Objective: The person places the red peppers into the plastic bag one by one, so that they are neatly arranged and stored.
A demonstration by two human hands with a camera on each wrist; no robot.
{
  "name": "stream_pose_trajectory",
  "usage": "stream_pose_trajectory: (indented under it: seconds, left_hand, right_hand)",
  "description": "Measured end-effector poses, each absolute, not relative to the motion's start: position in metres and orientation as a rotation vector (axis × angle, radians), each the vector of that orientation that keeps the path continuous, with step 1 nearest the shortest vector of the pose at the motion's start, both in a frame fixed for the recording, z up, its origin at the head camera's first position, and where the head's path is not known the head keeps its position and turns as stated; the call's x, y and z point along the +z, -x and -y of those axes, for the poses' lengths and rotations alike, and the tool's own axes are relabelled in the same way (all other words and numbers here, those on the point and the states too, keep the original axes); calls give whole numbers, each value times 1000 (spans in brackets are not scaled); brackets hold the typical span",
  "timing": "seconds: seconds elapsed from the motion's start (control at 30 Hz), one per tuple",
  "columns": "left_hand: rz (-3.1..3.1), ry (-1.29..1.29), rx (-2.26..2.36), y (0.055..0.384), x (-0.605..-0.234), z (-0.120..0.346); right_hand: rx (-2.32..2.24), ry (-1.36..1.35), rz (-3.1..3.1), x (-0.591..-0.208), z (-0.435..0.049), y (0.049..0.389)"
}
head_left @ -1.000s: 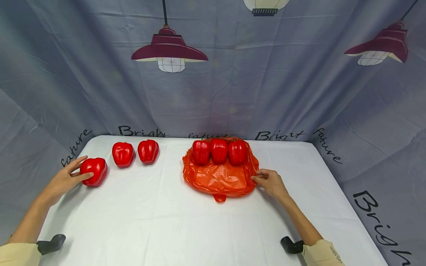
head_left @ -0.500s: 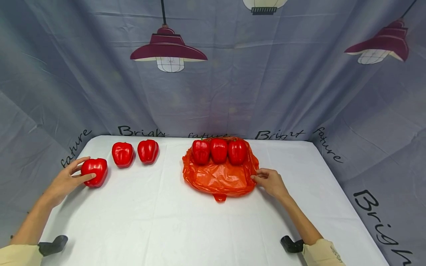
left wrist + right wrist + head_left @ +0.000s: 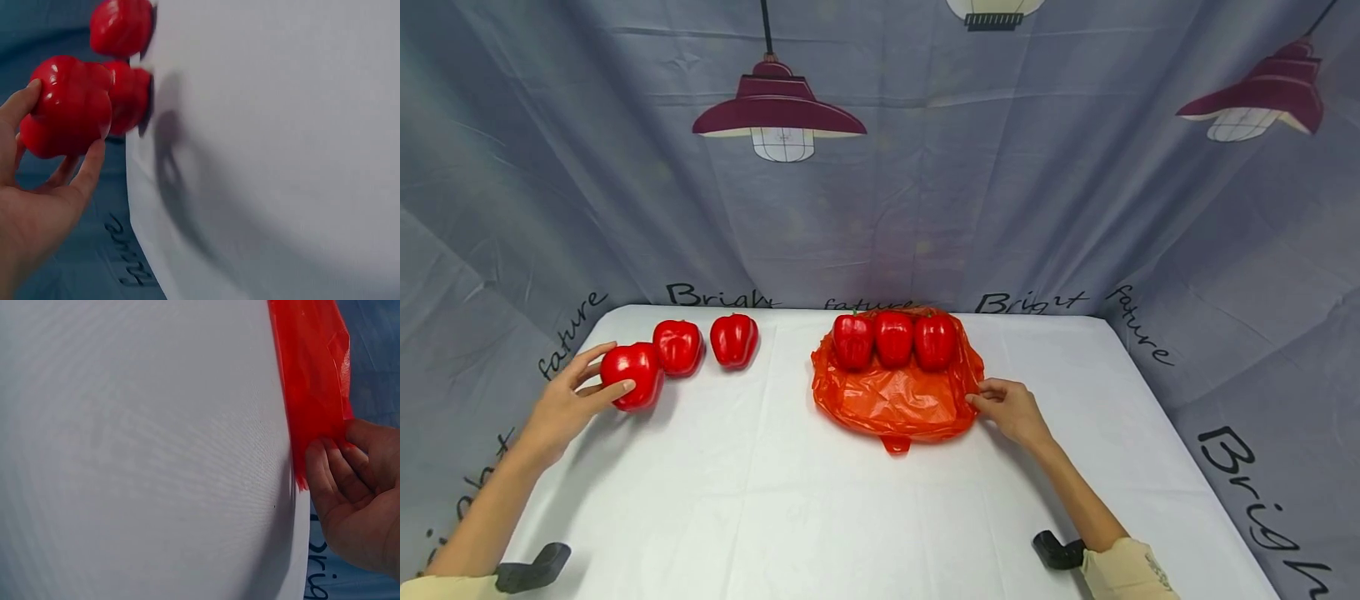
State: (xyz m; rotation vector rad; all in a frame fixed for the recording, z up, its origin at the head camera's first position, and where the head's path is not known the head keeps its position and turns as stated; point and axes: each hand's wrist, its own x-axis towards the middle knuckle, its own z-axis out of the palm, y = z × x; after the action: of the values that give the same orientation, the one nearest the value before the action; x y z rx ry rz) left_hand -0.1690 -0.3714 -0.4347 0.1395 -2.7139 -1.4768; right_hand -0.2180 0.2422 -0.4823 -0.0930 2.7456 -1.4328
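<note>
My left hand (image 3: 568, 408) holds a glossy red bell pepper (image 3: 634, 377) between thumb and fingers, raised off the table; the left wrist view shows the same bell pepper (image 3: 65, 109) with the fingers around its lower side. Toward the middle lies an open red plastic bag (image 3: 895, 404), with three red bell peppers (image 3: 893, 341) in a row at its far side. At the bag's right edge, my right hand (image 3: 1013, 414) pinches the rim; thumb and fingertips meet the red plastic (image 3: 315, 381) in the right wrist view.
Two more red bell peppers stand at the far left: one (image 3: 678, 348) just behind the held one, the other (image 3: 734, 342) to its right. All sits on a white-covered table (image 3: 820, 517). A grey printed curtain (image 3: 895, 208) hangs right behind the table's far edge.
The bell pepper in my left hand has risen off the table and shifted right, and it now overlaps the one behind it. My right hand stays at the bag's rim.
</note>
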Motion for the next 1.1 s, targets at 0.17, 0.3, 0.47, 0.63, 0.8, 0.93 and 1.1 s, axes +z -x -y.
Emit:
stream_pose_trajectory:
  seconds: [0.17,0.3,0.47,0.63,0.8,0.93,1.1]
  left_hand:
    - [2695,-58,-1500,174,-426,341]
    - [2688,-1,-1529,178,-420,315]
    - [2681,44,-1604,182,-415,281]
    - [2654,77,-1733,188,-411,246]
    - [2627,105,-1832,196,-416,215]
    - [2584,109,-1933,202,-421,192]
    - [2533,115,-2053,206,-426,162]
  right_hand:
    - [-1439,102,-2745,-482,-242,218]
    - [-1449,115,-2745,-482,-242,219]
    - [-1443,123,-2746,-481,-242,219]
    - [-1449,102,-2741,-482,-242,218]
    - [-1447,113,-2746,-481,-241,218]
    - [-1453,112,-2747,-480,-241,217]
    - [-1461,99,-2741,-480,-241,217]
